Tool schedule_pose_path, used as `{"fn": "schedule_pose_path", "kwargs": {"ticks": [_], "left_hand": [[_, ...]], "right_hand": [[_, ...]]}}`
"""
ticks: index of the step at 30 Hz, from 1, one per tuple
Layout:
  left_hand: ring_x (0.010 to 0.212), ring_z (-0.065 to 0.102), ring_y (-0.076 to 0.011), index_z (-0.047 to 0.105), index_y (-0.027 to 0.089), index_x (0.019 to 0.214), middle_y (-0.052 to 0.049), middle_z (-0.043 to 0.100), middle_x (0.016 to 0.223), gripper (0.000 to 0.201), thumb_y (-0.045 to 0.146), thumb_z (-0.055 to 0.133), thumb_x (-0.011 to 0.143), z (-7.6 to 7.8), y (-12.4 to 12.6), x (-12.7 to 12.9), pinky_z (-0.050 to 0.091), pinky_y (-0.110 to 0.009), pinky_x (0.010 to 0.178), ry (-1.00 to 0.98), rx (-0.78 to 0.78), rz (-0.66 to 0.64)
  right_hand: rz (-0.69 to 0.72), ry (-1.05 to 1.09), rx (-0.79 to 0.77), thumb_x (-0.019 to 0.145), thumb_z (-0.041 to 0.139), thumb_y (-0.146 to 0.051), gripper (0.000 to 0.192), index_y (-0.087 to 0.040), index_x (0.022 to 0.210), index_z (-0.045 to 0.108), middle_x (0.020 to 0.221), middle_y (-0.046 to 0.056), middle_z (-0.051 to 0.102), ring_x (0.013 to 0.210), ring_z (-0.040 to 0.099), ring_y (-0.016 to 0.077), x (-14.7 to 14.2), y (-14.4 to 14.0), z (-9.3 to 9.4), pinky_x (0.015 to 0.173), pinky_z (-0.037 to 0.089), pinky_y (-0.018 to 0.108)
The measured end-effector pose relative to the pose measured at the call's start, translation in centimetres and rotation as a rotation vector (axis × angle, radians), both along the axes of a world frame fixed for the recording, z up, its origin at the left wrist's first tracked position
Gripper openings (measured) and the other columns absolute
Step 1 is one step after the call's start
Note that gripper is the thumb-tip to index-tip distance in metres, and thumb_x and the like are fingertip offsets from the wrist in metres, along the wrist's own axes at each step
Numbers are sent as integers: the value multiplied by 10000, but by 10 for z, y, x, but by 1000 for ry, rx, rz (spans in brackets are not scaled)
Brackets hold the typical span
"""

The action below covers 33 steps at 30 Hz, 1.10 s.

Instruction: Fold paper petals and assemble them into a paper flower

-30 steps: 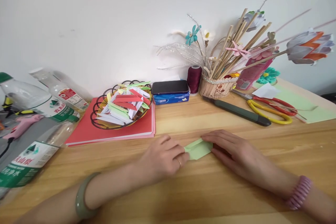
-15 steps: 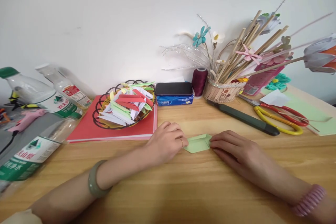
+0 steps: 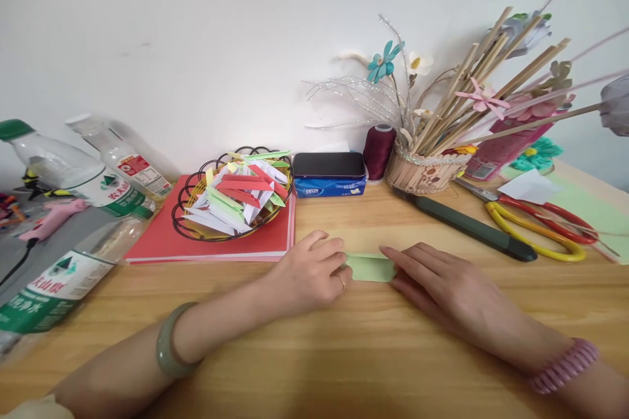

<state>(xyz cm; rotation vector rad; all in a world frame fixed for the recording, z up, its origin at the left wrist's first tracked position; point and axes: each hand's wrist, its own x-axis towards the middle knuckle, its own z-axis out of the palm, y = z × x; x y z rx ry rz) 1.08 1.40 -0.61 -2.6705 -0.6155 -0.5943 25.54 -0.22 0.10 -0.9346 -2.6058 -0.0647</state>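
Far left edge: plastic water bottles [image 3: 73, 180] lie tipped over, one label-up at the near left [image 3: 46, 288]; a pink tool [image 3: 46, 222] rests among them. Right of these, a stack of red paper [image 3: 162, 245] carries a black wire basket [image 3: 184, 209] filled with folded paper pieces [image 3: 236, 193].

Centre: left hand [image 3: 309, 275] rests on the tabletop [image 3: 344, 366], fingers curled down, tips pressing the left end of a small folded green paper [image 3: 371, 267]. A ring shows on one finger; a green bangle [image 3: 167, 344] sits at the wrist. The paper lies flat between both hands, just near of the basket's row. Right hand [image 3: 442, 285] lies palm down, fingers extended flat onto the paper's right end; neither hand lifts it. Pink coil band [image 3: 565, 366] on the right wrist.

Far row against the wall: blue tissue pack [image 3: 329, 186] with a dark case [image 3: 328, 163] on top, maroon thread spool [image 3: 379, 150], stick holder [image 3: 425, 173] with sticks and paper flowers.

Right: dark utility knife [image 3: 472, 228], then yellow- and red-handled scissors [image 3: 540, 232], green sheet [image 3: 590, 209] at the right edge.

Open tabletop lies near of the hands, across the whole near strip.
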Motion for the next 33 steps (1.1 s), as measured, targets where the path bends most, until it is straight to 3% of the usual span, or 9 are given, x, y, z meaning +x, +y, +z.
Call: {"fn": "schedule_pose_path", "kwargs": {"ticks": [5,11,14,19,25,33], "left_hand": [[968,520,-175,595,151,675,-28,653,987,176,145,516,833,2,1,2,410,-347,863,-63,6,-2],[961,542,-163,616,144,821,-30,679,867,98,141,520,839,1,4,-1,407,-362,912,18,7,-71],[935,555,-156,612,147,794,-28,683,852,103,137,519,837,-1,7,-1,419,-356,895,5,6,-79],[873,572,-143,601,163,714,-8,688,780,153,136,508,833,-4,9,2,420,-345,874,-76,-30,-62],[837,570,-128,624,179,766,4,691,767,144,152,494,824,0,10,6,425,-308,838,-224,-271,18],[818,555,-149,610,185,668,8,687,791,108,107,558,721,2,5,12,451,-304,759,-369,-595,185]], "right_hand": [[-16,-9,-127,904,398,-230,244,-162,1001,611,843,80,559,778,545,175,-5,1,-1,665,492,329],[-8,7,-148,900,413,-235,240,-173,1054,586,873,80,559,797,552,173,0,3,-3,679,495,326],[-17,48,-102,894,429,-235,258,-146,1104,550,882,91,583,801,561,179,1,3,-3,682,501,331],[-14,56,-131,891,423,-213,152,-167,905,567,838,72,586,750,553,162,1,4,0,651,488,309],[-31,32,-161,894,420,-227,166,-171,867,575,828,68,568,751,536,168,-2,4,3,648,466,314],[-126,101,-216,908,377,-218,202,-178,807,548,776,54,553,710,525,160,-10,6,2,630,453,309]]}}
